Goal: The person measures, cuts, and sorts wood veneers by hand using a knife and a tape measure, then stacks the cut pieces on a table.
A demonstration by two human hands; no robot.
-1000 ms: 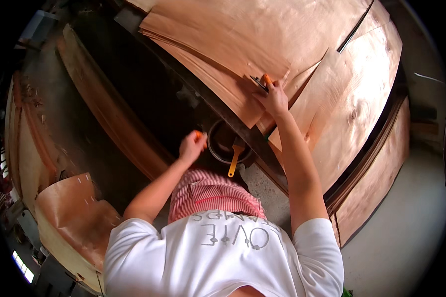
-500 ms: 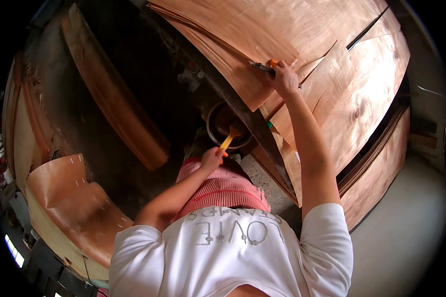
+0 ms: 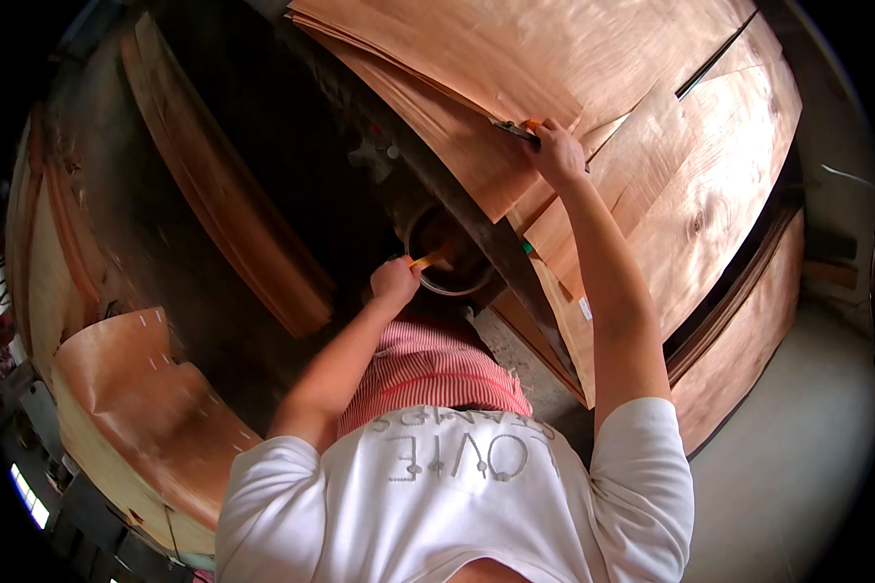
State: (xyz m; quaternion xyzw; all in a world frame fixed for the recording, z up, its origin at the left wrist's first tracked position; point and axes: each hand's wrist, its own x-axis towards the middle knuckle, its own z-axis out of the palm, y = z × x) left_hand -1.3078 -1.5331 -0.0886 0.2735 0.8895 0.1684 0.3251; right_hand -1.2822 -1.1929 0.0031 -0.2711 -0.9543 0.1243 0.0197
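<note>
My left hand (image 3: 396,282) is closed round the yellow handle of a brush (image 3: 426,261). The brush's head dips inside a round bucket (image 3: 410,255) with a pale rim, where dark brown contents show dimly. My right hand (image 3: 560,155) rests on the wood veneer sheets (image 3: 642,136), gripping a utility knife (image 3: 513,129) with dark metal and a bit of orange. Its tip points left over the edge of a stacked veneer strip (image 3: 457,126). The fingers partly hide the knife.
Bent veneer strips (image 3: 224,194) lie in the dark area to the left. A curved brown sheet (image 3: 146,389) with white marks is at lower left. More stacked sheets (image 3: 749,301) stand at the right above grey floor (image 3: 787,437). The dark bench edge (image 3: 457,194) runs beside the bucket.
My left hand has moved up and left, and the brush has tilted from upright toward level, its head deeper in the bucket. My right hand stays nearly in place.
</note>
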